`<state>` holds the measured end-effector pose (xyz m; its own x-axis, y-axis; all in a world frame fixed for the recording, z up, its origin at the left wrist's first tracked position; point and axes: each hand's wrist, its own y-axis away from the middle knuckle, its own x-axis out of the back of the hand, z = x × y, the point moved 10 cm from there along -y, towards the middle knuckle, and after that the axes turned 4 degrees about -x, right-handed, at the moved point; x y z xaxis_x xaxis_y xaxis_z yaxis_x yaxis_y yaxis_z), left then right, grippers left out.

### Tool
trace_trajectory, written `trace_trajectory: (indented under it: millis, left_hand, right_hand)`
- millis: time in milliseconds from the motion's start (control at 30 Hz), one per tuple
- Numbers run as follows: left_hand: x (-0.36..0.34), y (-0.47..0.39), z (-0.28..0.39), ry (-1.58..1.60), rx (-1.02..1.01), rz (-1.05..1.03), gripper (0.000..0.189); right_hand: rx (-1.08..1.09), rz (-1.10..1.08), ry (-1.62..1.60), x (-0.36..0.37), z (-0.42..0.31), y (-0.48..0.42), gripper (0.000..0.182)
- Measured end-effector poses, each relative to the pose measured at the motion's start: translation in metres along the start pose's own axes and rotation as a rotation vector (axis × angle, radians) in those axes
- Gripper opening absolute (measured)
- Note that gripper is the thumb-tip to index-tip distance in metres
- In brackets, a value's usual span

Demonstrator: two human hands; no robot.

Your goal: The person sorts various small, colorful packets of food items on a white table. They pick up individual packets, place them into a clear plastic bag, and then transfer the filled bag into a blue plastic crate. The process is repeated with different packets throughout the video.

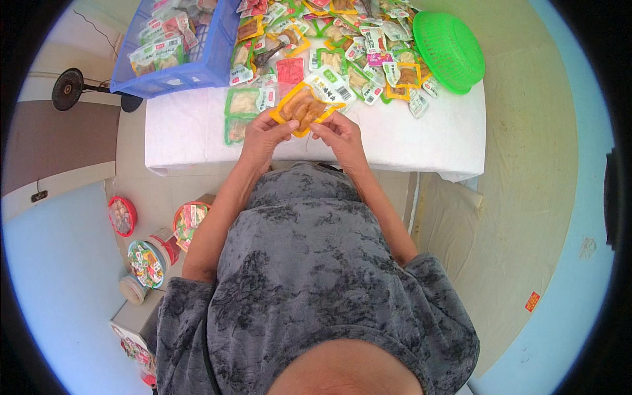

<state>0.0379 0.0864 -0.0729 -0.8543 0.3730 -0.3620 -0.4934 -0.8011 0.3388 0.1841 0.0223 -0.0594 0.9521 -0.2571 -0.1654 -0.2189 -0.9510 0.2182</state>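
Between both hands I hold a yellow-edged vacuum food pouch [305, 104] with brown pieces showing through its clear part. My left hand [265, 132] pinches its left lower edge, thumb on top. My right hand [341, 134] grips the right lower edge the same way. Just left of the pouch, green-edged pouches [243, 102] lie on the white tablecloth [187, 128]. A red pouch [290, 70] lies just beyond the held one. Farther back spreads a heap of mixed food pouches [345, 39], some overlapping.
A blue plastic crate [168, 84] holding several pouches stands at the table's back left. At the right, a green plastic basket [447, 52] leans by the heap. A black fan [68, 89] is beyond the crate. Tubs of pouches, including a light-blue-rimmed one [145, 264], stand at lower left.
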Motion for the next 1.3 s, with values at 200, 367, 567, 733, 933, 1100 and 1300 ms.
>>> trace_trajectory:
  millis: [200, 367, 567, 733, 933, 1100, 1300]
  left_hand:
    - [-0.013, 0.032, 0.094, -0.628, -0.819, 0.019, 0.026]
    - [-0.034, 0.060, 0.107, -0.984, -1.140, 0.018, 0.030]
    - [-0.039, 0.067, 0.109, -0.990, -1.224, 0.034, 0.027]
    - [-0.039, 0.063, 0.103, -1.013, -1.211, 0.030, 0.032]
    - [-0.032, 0.052, 0.097, -0.896, -1.051, 0.121, 0.065]
    - [-0.029, 0.041, 0.086, -0.811, -0.952, 0.056, 0.075]
    - [-0.019, 0.036, 0.073, -0.887, -0.827, 0.117, 0.065]
  right_hand:
    - [-0.261, -0.090, -0.463, 0.000, -0.017, 0.002, 0.035]
    - [-0.319, -0.139, -0.464, 0.002, -0.016, 0.009, 0.039]
    - [-0.240, -0.080, -0.415, -0.001, -0.021, 0.010, 0.040]
    - [-0.145, -0.077, -0.323, 0.010, -0.021, 0.010, 0.044]
    - [-0.172, -0.084, -0.341, 0.018, -0.017, 0.011, 0.046]
    - [-0.193, -0.059, -0.333, 0.025, -0.007, 0.012, 0.045]
    - [-0.163, 0.090, -0.329, 0.058, 0.005, 0.014, 0.034]
